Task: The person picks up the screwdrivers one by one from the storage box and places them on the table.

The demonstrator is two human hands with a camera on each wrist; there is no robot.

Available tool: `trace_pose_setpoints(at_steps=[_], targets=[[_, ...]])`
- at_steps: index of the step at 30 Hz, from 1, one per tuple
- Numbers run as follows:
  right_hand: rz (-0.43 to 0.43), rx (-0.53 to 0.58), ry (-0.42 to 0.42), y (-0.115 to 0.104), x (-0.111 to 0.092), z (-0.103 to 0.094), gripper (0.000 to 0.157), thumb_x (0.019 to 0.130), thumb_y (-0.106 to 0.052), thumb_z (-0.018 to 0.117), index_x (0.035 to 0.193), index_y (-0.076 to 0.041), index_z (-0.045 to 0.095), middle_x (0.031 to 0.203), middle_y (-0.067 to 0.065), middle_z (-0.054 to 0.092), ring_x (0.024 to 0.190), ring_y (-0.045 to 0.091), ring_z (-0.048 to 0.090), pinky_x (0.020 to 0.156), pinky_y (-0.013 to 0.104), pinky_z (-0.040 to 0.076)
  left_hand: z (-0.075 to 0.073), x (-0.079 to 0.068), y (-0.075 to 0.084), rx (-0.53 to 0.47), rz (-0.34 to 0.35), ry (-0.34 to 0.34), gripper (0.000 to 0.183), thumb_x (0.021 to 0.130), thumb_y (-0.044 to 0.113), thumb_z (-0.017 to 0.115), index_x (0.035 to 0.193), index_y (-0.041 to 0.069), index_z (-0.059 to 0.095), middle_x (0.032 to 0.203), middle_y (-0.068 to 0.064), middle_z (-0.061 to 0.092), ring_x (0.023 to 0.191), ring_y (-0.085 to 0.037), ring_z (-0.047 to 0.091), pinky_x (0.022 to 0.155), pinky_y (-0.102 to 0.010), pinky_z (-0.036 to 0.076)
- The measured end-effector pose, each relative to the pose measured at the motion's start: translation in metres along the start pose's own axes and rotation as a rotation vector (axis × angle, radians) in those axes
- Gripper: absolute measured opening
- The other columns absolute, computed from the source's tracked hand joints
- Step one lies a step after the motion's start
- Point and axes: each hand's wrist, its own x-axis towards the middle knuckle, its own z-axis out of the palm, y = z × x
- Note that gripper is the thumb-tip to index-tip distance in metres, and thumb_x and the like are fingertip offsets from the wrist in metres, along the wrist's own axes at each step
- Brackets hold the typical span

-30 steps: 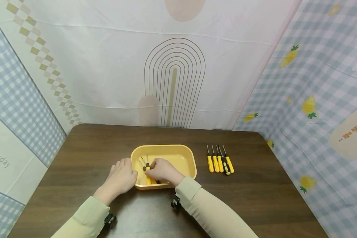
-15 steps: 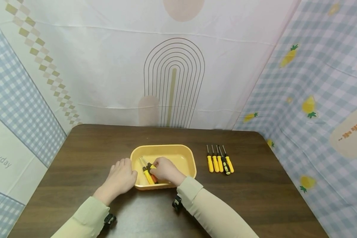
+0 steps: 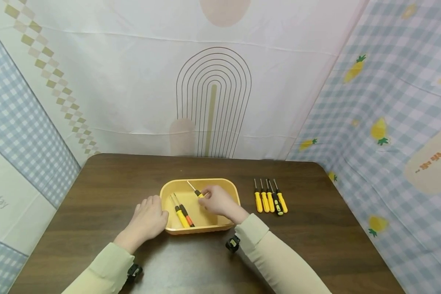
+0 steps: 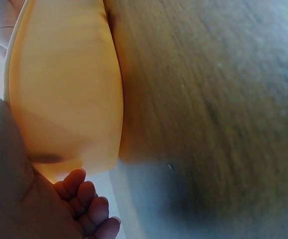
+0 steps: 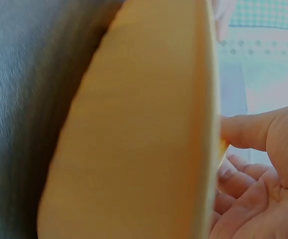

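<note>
My right hand (image 3: 218,200) pinches a screwdriver (image 3: 197,193) by its yellow handle, over the yellow tray (image 3: 200,231). Its shaft points up and left towards the tray's far rim. In the right wrist view, the tray's wall covers most of the screwdriver, and the thumb and fingers (image 5: 243,132) meet behind the rim. Two more screwdrivers lie in the tray's left part, one with a yellow handle (image 3: 182,218) and one with a black and red handle (image 3: 187,216). My left hand (image 3: 148,217) rests against the tray's left end, its fingers loosely bent beside the wall.
Right of the tray, several screwdrivers (image 3: 270,201) lie side by side on the dark wooden table (image 3: 308,245), shafts pointing away. One of them has a black and green handle (image 3: 277,206). A patterned cloth (image 3: 139,90) hangs behind the table.
My right hand has lifted the screwdriver off the other two and moved right and slightly away with it. The left hand has stayed at the tray's left end.
</note>
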Motion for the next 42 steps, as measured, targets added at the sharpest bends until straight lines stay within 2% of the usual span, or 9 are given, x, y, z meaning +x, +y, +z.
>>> trace_pose_setpoints(at_steps=[8, 13, 17, 23, 29, 33, 38, 42], targets=[[-0.048, 0.084, 0.031, 0.005, -0.007, -0.024, 0.027, 0.092, -0.024, 0.065, 0.110, -0.004, 0.062, 0.089, 0.002, 0.067, 0.072, 0.015, 0.058, 0.063, 0.032, 0.046, 0.002, 0.001, -0.003, 0.000, -0.017, -0.012, 0.029, 0.090, 0.023, 0.050, 0.100, -0.004, 0.048, 0.089, -0.011, 0.045, 0.083, -0.029, 0.043, 0.073, -0.044, 0.034], [-0.078, 0.078, 0.085, 0.012, -0.012, -0.037, 0.024, 0.093, -0.024, 0.064, 0.108, -0.006, 0.063, 0.091, 0.001, 0.064, 0.079, 0.015, 0.060, 0.066, 0.032, 0.049, 0.002, 0.001, -0.002, -0.002, -0.006, 0.005, 0.026, 0.089, 0.022, 0.051, 0.097, -0.003, 0.048, 0.087, -0.011, 0.045, 0.082, -0.029, 0.044, 0.072, -0.043, 0.034], [-0.082, 0.117, 0.140, 0.021, -0.015, -0.050, 0.024, 0.092, -0.024, 0.065, 0.110, -0.007, 0.065, 0.092, 0.001, 0.065, 0.082, 0.016, 0.062, 0.068, 0.033, 0.050, 0.002, 0.001, -0.001, -0.006, 0.000, 0.015, 0.025, 0.089, 0.022, 0.051, 0.095, -0.002, 0.048, 0.086, -0.010, 0.044, 0.081, -0.029, 0.044, 0.071, -0.043, 0.034], [-0.039, 0.184, 0.219, 0.041, -0.020, -0.070, 0.030, 0.092, -0.028, 0.065, 0.114, -0.006, 0.064, 0.096, 0.004, 0.066, 0.085, 0.017, 0.063, 0.069, 0.033, 0.052, 0.001, 0.002, -0.001, -0.007, 0.004, 0.009, 0.025, 0.089, 0.022, 0.051, 0.096, -0.002, 0.048, 0.086, -0.010, 0.044, 0.082, -0.029, 0.044, 0.072, -0.044, 0.033], [0.024, 0.194, 0.245, 0.056, -0.027, -0.089, 0.034, 0.093, -0.031, 0.064, 0.116, -0.006, 0.062, 0.100, 0.007, 0.065, 0.086, 0.020, 0.062, 0.068, 0.032, 0.052, 0.001, 0.002, -0.002, -0.006, 0.002, 0.011, 0.025, 0.090, 0.022, 0.051, 0.096, -0.002, 0.048, 0.086, -0.010, 0.044, 0.082, -0.029, 0.044, 0.072, -0.044, 0.034], [0.035, 0.190, 0.261, 0.067, -0.032, -0.100, 0.038, 0.093, -0.032, 0.064, 0.119, -0.004, 0.061, 0.103, 0.009, 0.064, 0.090, 0.021, 0.060, 0.073, 0.033, 0.051, 0.001, 0.000, -0.002, -0.013, 0.001, 0.001, 0.026, 0.090, 0.022, 0.050, 0.097, -0.003, 0.048, 0.086, -0.010, 0.044, 0.082, -0.028, 0.043, 0.072, -0.044, 0.034], [0.058, 0.174, 0.312, 0.090, -0.037, -0.112, 0.042, 0.094, -0.036, 0.062, 0.123, -0.005, 0.060, 0.107, 0.010, 0.062, 0.094, 0.023, 0.058, 0.077, 0.034, 0.049, 0.001, 0.000, -0.002, -0.015, 0.002, 0.008, 0.025, 0.090, 0.022, 0.051, 0.097, -0.002, 0.048, 0.086, -0.010, 0.044, 0.081, -0.028, 0.043, 0.072, -0.043, 0.033], [0.098, 0.204, 0.344, 0.112, -0.041, -0.121, 0.046, 0.095, -0.035, 0.060, 0.128, -0.003, 0.057, 0.113, 0.013, 0.059, 0.096, 0.026, 0.056, 0.076, 0.034, 0.048, 0.002, 0.001, -0.003, -0.015, 0.000, 0.007, 0.025, 0.090, 0.022, 0.051, 0.097, -0.002, 0.048, 0.087, -0.010, 0.044, 0.081, -0.028, 0.043, 0.072, -0.043, 0.034]])
